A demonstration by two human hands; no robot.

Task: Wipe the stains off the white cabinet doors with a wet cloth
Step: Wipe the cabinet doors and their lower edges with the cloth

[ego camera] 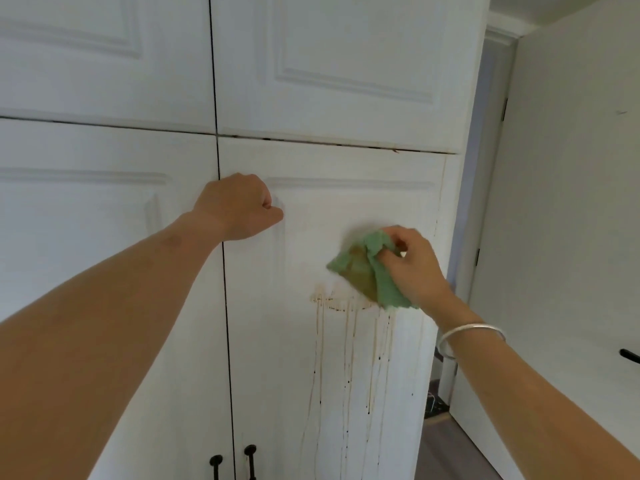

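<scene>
Cloth (372, 271): green, bunched, with a brown soiled patch on the side facing the camera. It lies against the lower right door (346, 161), and its hanging corner reaches just to the right end of the stain (341, 301). The right hand (412, 265) grips the cloth at its upper edge, fingers curled round the bunched fabric, so the loose part drapes flat on the panel; judged, this grip suits downward strokes. The stain is a brown arc with thin drips (349, 358) running down towards the foot of the door and dark specks beside them. The panel above the arc shows only a faint tint, so the work looks to be going top to bottom, with the arc and drips not yet cleaned. Dragging the soiled face over the white paint could smear it; turning to a clean fold seems advisable. The left hand (239, 207) is a closed fist holding nothing visible, set against the same door close to the seam with the lower left door (104, 237), probably to steady the door against the wiping pressure. A silver bracelet (471, 336) sits on the right wrist. Two black handles (250, 460) show at the bottom, one on each side of the seam. The upper doors (329, 64) look unmarked.
</scene>
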